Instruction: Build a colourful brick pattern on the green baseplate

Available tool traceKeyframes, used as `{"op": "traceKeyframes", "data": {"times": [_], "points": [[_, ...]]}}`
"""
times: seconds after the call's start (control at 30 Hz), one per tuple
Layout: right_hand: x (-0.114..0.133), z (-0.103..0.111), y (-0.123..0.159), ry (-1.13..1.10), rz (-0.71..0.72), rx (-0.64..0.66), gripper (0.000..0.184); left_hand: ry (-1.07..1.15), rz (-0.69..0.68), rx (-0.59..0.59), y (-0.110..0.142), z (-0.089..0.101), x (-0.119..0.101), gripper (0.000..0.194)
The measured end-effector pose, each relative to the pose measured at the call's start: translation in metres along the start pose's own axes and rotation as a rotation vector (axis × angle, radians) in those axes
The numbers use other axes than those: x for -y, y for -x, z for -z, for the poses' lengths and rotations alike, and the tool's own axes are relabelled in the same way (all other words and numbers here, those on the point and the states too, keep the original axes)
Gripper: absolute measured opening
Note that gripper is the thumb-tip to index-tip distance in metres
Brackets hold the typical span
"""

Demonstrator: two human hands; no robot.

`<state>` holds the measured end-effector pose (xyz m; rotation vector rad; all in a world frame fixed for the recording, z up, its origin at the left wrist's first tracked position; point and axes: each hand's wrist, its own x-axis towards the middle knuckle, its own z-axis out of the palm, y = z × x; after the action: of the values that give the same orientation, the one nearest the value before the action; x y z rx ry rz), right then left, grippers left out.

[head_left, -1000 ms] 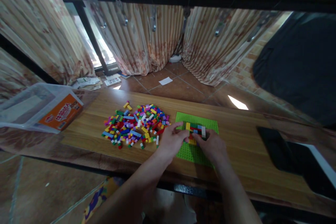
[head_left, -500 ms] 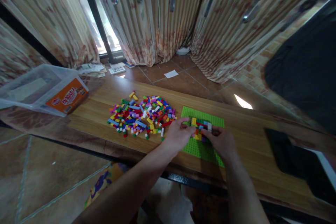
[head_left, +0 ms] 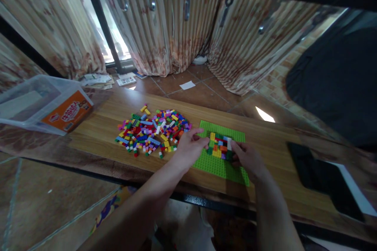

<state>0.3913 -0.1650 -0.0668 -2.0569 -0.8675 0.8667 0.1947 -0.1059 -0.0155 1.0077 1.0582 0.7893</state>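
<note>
A rectangular build of toy bricks (head_left: 219, 147) in many colours lies on a green studded baseplate (head_left: 219, 170). At its left side is my left hand (head_left: 191, 145), index finger and thumb stretched apart, with nothing seen between them. The thumb tip comes close to the build's left edge. My right hand (head_left: 249, 160) is at the right edge, its fingers bent against the build beside a white brick (head_left: 229, 143). Its lower fingertips are partly hidden in shadow. Left of the baseplate spreads a pile of loose toy bricks (head_left: 153, 129).
A clear plastic box (head_left: 63, 86) with an orange label stands at the table's left end. Dark flat items (head_left: 318, 176) and a white sheet (head_left: 356, 192) lie to the right. Beyond the wooden table (head_left: 106, 137) are a tiled floor and curtains (head_left: 153, 31).
Both hands have drawn apart from the middle of the build to its two sides, uncovering more bricks. The view has shifted slightly, so the table scene sits further left.
</note>
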Motion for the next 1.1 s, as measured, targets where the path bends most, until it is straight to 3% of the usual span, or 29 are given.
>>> {"op": "traceKeyframes", "data": {"times": [0.27,0.57,0.83,0.93,1.1], "points": [[-0.004,-0.004,-0.002,-0.027,-0.008,-0.003,0.045,-0.091,0.04,0.086,0.003,-0.004,0.005,0.048],[-0.003,-0.01,-0.005,-0.093,-0.007,-0.032,0.042,-0.281,0.095,0.289,0.009,-0.024,0.037,0.055],[-0.002,-0.002,-0.003,-0.234,-0.081,0.0,0.032,-0.259,0.017,0.222,0.005,-0.012,0.018,0.049],[0.0,0.004,-0.003,-0.194,-0.075,-0.082,0.03,-0.239,-0.022,0.16,0.002,-0.002,0.008,0.052],[0.006,0.005,-0.002,0.013,0.137,-0.296,0.037,-0.09,-0.115,0.048,-0.007,0.019,-0.009,0.047]]}}
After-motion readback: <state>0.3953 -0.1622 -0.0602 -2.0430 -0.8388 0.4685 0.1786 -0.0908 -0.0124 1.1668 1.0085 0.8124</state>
